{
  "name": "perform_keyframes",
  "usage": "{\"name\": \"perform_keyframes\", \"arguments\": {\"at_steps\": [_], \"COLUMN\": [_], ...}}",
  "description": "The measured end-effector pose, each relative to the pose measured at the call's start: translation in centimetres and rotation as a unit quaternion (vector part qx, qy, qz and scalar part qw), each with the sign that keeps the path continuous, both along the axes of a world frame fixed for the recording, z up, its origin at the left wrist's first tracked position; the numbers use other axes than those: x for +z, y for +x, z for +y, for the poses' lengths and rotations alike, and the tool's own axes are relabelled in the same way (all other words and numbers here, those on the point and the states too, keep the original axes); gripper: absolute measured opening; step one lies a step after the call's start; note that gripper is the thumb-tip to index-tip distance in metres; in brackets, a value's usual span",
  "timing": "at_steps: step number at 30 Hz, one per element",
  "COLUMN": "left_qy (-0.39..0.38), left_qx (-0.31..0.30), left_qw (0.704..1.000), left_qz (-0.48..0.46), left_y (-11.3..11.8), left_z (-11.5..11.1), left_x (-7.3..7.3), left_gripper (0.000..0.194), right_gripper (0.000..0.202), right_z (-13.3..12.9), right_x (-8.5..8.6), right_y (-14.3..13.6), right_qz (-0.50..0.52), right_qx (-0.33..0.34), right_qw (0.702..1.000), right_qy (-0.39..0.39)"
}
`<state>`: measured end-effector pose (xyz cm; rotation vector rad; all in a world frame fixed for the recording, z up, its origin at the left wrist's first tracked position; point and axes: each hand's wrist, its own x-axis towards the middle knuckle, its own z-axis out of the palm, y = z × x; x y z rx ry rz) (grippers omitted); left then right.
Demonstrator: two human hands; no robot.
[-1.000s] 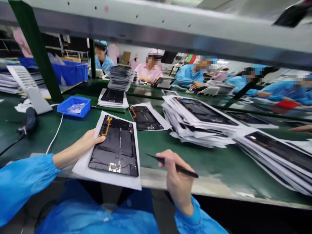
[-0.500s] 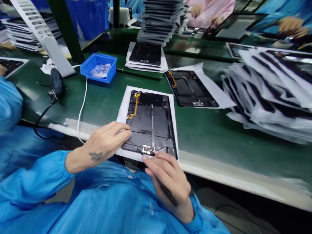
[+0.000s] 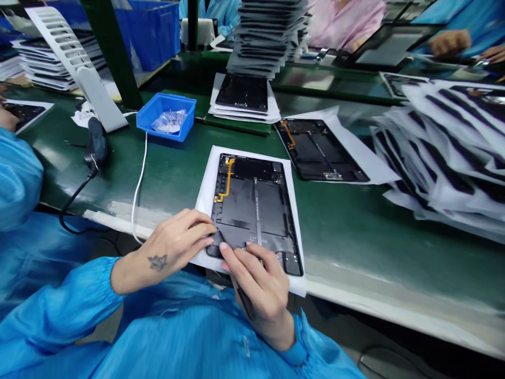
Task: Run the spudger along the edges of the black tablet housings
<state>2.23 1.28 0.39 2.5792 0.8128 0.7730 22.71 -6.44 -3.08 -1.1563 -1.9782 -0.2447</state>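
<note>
An opened tablet back housing lies on a white sheet before me, with an orange flex cable along its upper left and a grey ribbon cable down the middle. At its lower left edge, my left hand has its fingers bent together; what they pinch, if anything, is too small to make out. Black tweezers are gripped in my right hand, over the housing's lower part. Their thin tip points up-left, close to my left fingertips. My right fingers hide most of the small circuit board there.
Another opened tablet housing lies behind to the right. Wrapped stacks fill the far right, and a tall stack stands at the back. A blue bin, a white stand and a white cable are leftward. Co-workers sit around.
My right hand has moved left with the tweezers, from the small circuit board towards my left fingertips. The board is now mostly covered. The view has shifted slightly.
</note>
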Motion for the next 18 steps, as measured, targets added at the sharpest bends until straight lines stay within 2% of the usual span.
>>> {"name": "perform_keyframes", "arguments": {"at_steps": [5, 11, 16, 18], "left_qy": [-0.044, -0.074, -0.047, -0.021], "left_qx": [0.017, 0.007, -0.036, -0.049], "left_qw": [0.999, 0.996, 0.987, 0.982], "left_qz": [0.017, 0.057, 0.150, 0.179], "left_y": [0.7, 0.8, 1.5, 1.9], "left_z": [0.6, 1.4, 2.6, 2.9], "left_x": [0.4, 1.2, 2.8, 3.0], "left_gripper": [0.012, 0.008, 0.011, 0.012], "right_gripper": [0.042, 0.032, 0.032, 0.027], "right_z": [0.0, 0.0, -0.1, -0.4], "right_x": [0.0, 0.1, 0.3, 0.9], "right_y": [0.2, 0.1, 0.2, 0.4], "right_qz": [-0.002, 0.002, 0.025, 0.060], "right_qx": [0.005, -0.001, 0.024, 0.021], "right_qw": [1.000, 1.000, 0.999, 0.998], "right_qy": [-0.003, 0.001, -0.008, 0.002]}}
